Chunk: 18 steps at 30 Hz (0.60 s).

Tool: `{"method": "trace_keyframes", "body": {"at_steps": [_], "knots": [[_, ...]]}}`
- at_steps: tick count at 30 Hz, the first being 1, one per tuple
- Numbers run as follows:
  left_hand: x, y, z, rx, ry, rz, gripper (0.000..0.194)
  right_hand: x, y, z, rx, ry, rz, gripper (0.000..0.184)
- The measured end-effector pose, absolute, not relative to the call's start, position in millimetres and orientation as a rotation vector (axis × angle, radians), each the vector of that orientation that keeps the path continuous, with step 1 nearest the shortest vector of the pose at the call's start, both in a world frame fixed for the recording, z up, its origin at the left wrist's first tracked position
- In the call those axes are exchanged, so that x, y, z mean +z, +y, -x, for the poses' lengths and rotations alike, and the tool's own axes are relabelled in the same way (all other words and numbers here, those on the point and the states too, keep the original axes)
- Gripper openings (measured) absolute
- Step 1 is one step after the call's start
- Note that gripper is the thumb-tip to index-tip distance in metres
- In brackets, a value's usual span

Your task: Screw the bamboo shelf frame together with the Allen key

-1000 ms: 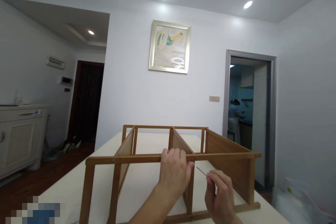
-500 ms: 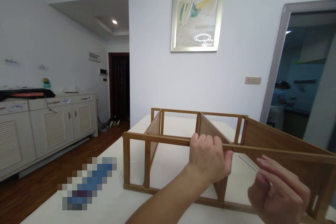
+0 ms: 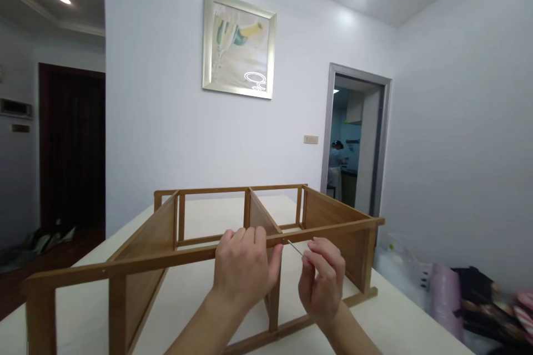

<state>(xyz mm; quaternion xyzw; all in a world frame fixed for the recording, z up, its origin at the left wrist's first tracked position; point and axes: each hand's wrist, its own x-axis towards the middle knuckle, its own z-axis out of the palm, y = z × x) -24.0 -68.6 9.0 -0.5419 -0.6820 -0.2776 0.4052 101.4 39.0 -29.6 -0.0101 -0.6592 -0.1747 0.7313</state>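
A brown wooden shelf frame point(image 3: 187, 259) lies on its side on a white table point(image 3: 366, 324), its shelf boards standing upright between the rails. My left hand point(image 3: 241, 263) is closed over the near upper rail, thumb along its front beside the middle board point(image 3: 262, 211). In my right hand point(image 3: 322, 277), thumb and fingers pinch a thin metal hex key point(image 3: 296, 248); the end in my fingers is hidden. Its tip points at a small screw hole in the rail, just right of my left thumb. Whether it touches the hole I cannot tell.
A framed picture point(image 3: 239, 44) hangs on the wall behind the table. Through a doorway point(image 3: 327, 122) a person point(image 3: 335, 163) stands in another room. On the right, beyond the table edge, are a purple roll point(image 3: 445, 297) and a pile of dark items point(image 3: 478, 305).
My view has swung to the right, bringing the right wall and the pile into sight. The hex key's tip is now closer to the rail, near my left thumb. My left hand still grips the rail.
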Motion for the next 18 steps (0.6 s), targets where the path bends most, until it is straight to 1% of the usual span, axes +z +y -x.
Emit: {"method": "trace_keyframes", "body": {"at_steps": [6,13,18], "knots": [[10,-68,24,-0.621,-1.709,1.318,0.037,-33,38,-100,-0.346,-1.469,0.008,0.026],[12,-69,21,-0.586,-1.766,1.334,0.039,-34,33,-100,-0.332,-1.506,-0.031,0.032],[20,-72,21,-0.494,-1.881,1.425,0.038,-32,34,-100,-0.322,-1.513,-0.027,0.033]]}}
